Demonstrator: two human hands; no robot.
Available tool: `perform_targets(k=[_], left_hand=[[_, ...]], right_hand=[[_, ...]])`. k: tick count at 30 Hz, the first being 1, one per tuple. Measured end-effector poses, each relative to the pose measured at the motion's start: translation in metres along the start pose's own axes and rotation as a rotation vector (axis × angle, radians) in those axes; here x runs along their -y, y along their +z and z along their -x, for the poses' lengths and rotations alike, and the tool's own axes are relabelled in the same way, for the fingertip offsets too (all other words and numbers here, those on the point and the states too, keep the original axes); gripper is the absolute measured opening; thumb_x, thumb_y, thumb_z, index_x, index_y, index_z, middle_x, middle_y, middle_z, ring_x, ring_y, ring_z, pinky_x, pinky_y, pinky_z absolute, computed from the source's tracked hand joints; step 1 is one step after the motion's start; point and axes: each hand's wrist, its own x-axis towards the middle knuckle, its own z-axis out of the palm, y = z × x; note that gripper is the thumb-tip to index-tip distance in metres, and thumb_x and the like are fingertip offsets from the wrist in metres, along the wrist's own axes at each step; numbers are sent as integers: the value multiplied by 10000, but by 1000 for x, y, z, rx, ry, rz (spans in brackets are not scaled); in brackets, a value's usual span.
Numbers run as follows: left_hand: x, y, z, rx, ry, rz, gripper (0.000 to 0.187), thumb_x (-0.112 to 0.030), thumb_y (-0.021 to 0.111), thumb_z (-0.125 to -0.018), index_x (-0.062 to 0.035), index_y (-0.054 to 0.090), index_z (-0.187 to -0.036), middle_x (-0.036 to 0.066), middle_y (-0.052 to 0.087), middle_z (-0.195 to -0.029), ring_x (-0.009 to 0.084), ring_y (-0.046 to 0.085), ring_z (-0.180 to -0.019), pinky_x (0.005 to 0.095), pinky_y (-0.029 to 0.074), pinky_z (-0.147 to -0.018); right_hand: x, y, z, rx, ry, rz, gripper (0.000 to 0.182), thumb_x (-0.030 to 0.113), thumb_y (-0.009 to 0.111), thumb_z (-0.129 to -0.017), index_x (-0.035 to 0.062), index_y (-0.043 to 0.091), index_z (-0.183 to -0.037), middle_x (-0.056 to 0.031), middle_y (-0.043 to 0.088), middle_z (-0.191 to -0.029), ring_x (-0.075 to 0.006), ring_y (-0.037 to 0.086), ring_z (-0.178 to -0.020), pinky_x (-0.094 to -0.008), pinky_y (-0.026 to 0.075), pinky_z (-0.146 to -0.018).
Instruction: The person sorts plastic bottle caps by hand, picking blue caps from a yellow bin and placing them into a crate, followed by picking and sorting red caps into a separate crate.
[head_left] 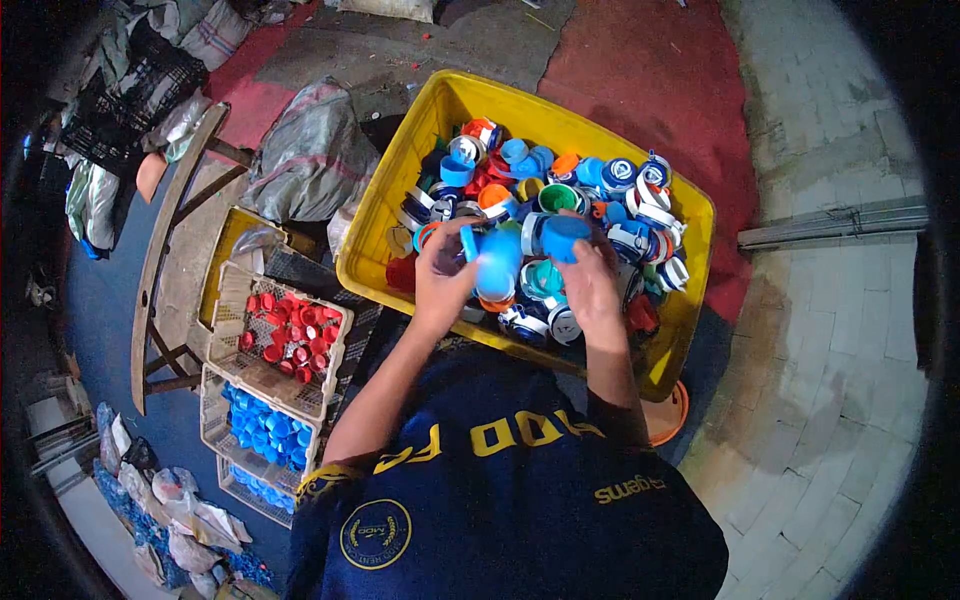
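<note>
A yellow bin (400,145) full of loose plastic bottle caps lies in front of me, and both hands are over it. My left hand (445,275) is closed on a blue cap (468,243), its edge showing at the fingertips. Just right of these fingers is a bright blue cap (497,268), smeared by motion. My right hand (595,285) has its thumb and fingers around a darker blue cap (563,238). Beneath and around the hands lie a green cap (558,198), a teal cap (545,280) and several white-and-navy lids (635,240).
Left of the bin stand a crate of red caps (335,375), a crate of blue caps (210,420) and another lower crate (240,492) of blue caps. Behind them are a wooden frame (165,250) and a stuffed grey sack (305,160). Pale block paving (820,400) borders the right side.
</note>
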Motion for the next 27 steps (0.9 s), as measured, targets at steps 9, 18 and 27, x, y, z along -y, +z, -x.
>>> perform_targets(k=[9,18,27], left_hand=[[-29,22,1,-90,-361,517,437,-112,409,-1027,-198,397,-1455,104,409,-1469,264,582,-1177,532,548,-974],[-18,14,10,-136,-258,365,500,-275,626,-977,-159,386,-1400,74,467,-1311,224,545,-1166,412,504,-925],[-9,8,11,-62,-11,150,761,-129,859,-769,-87,389,-1366,82,499,-1290,189,530,-1196,355,439,-1041]], right_hand=[[-14,22,6,56,-166,-78,436,95,661,-926,26,548,-1342,-115,606,-1300,-227,593,-1180,-397,483,-1012],[-36,47,18,-41,-44,118,429,201,734,-894,-14,615,-1247,-81,679,-1150,-157,632,-1045,-331,486,-947],[-29,53,17,-48,-27,286,347,207,731,-905,-20,673,-1160,-72,713,-1067,-147,650,-980,-317,496,-894]])
